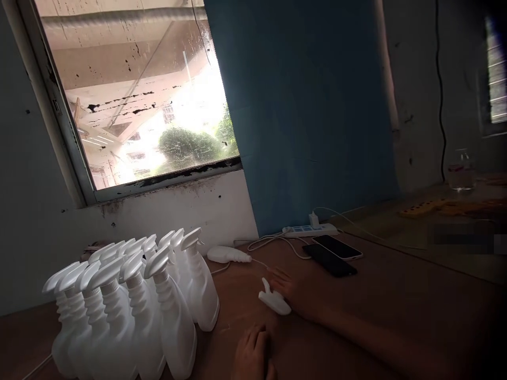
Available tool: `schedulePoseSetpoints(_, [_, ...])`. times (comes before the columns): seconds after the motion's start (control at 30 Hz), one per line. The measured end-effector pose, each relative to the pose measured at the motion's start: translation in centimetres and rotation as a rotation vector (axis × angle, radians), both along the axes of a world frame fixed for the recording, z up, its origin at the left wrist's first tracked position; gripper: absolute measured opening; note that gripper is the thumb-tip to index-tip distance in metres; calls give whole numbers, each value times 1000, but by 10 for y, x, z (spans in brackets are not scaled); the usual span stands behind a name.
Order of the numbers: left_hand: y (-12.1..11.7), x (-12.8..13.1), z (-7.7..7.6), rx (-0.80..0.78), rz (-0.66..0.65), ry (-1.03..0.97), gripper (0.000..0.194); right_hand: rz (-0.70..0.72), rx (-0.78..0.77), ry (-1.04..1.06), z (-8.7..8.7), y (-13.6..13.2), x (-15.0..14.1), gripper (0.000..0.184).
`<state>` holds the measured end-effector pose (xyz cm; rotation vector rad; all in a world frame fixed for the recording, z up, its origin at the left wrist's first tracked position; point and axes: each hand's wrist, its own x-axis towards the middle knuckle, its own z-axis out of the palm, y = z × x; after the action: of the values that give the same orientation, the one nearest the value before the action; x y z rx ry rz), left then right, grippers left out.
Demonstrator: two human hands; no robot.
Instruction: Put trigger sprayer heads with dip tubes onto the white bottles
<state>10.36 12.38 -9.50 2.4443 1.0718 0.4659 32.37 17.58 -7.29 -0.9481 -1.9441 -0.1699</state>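
Observation:
My right hand (291, 290) lies low over the brown tabletop with its fingers stretched out. Right beside it, partly in front of the fingers, is a loose white trigger spray head (275, 302); whether they touch I cannot tell. My left hand (252, 352) rests nearer the front edge of the view, its fingers loosely bent and the thumb apart, with nothing seen in it. Just beyond the hands a white bottle (227, 255) lies on its side, no spray head on it. To the left, several white spray bottles (174, 316) stand upright in a tight group, spray heads fitted.
Two phones (330, 258) lie on the table (380, 311) at the right. Behind them is a white power strip (311, 230) with a plug and cables. A window (158, 105) and a blue panel (309, 105) are at the back. A clear jar (461, 171) stands far right.

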Motion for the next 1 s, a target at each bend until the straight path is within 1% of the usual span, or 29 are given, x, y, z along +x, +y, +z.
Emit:
schedulePoseSetpoints(0.03, [-2,1,2,27,-2,65,56,20,117,-178,-6,-9,0,21])
schedulePoseSetpoints(0.07, [-5,2,5,43,2,116,58,17,201,-280,-12,-18,-2,24])
schedulePoseSetpoints(0.1, [-7,3,9,52,7,153,60,-2,217,-335,-16,-27,-4,24])
schedulePoseSetpoints(0.13, [-10,2,12,60,8,179,63,-28,200,-390,-19,-34,-7,23])
schedulePoseSetpoints(0.17, [-12,1,15,72,2,196,64,-37,144,-459,-21,-41,-10,21])
schedulePoseSetpoints(0.23, [-16,-1,20,102,-33,217,64,-48,-27,-553,-20,-51,-17,17])
schedulePoseSetpoints(0.27, [-18,-3,22,115,-49,223,63,-54,-122,-568,-18,-54,-20,19])
schedulePoseSetpoints(0.37, [-21,-5,28,135,-68,241,62,-95,-358,-480,-6,-60,-24,33])
schedulePoseSetpoints(0.47, [-23,-5,30,158,-69,239,56,-123,-491,-330,4,-65,-24,46])
schedulePoseSetpoints(0.53, [-24,-4,30,180,-75,232,52,-95,-505,-250,8,-69,-23,47])
schedulePoseSetpoints(0.63, [-26,-4,31,200,-65,223,50,-13,-456,-216,8,-72,-22,31])
schedulePoseSetpoints(0.7, [-29,-4,31,204,-55,218,49,22,-447,-225,5,-70,-21,26])
schedulePoseSetpoints(0.83, [-32,-5,34,217,-56,201,46,53,-493,-225,1,-66,-21,24])
schedulePoseSetpoints(1.0, [-34,-5,38,226,-61,204,44,41,-532,-270,5,-68,-22,25])
